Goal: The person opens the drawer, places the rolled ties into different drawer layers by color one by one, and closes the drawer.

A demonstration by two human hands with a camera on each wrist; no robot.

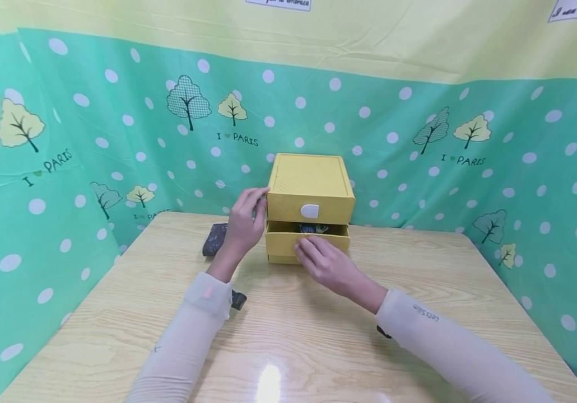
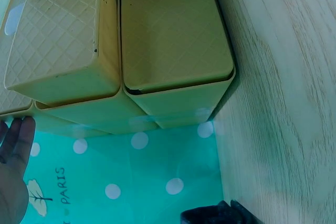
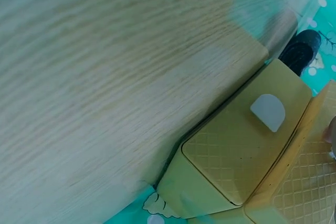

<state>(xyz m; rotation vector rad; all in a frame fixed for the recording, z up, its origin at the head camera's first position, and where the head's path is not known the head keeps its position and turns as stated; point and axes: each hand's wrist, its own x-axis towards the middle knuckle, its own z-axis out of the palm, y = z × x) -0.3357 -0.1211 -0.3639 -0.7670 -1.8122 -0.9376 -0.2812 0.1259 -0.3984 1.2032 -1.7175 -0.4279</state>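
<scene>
A yellow drawer cabinet [image 1: 311, 174] stands at the back of the table, and its middle drawer [image 1: 280, 242] is pulled partway out. My right hand [image 1: 326, 263] grips that drawer by the middle of its front, where the fingers hide the tab. Inside the drawer lies something dark blue with pale bits [image 1: 313, 228], too small to name. My left hand [image 1: 246, 221] rests its fingertips against the cabinet's left side near the top, fingers fairly straight in the left wrist view. The top drawer [image 1: 283, 207], with its white tab [image 1: 310, 211], and the bottom drawer [image 3: 231, 150] are closed.
A dark patterned case or pouch [image 1: 214, 239] lies on the table left of the cabinet, partly behind my left arm. The wooden tabletop [image 1: 288, 336] stretches toward me. Behind and at the sides hangs a green dotted curtain [image 1: 394, 168], close behind the cabinet.
</scene>
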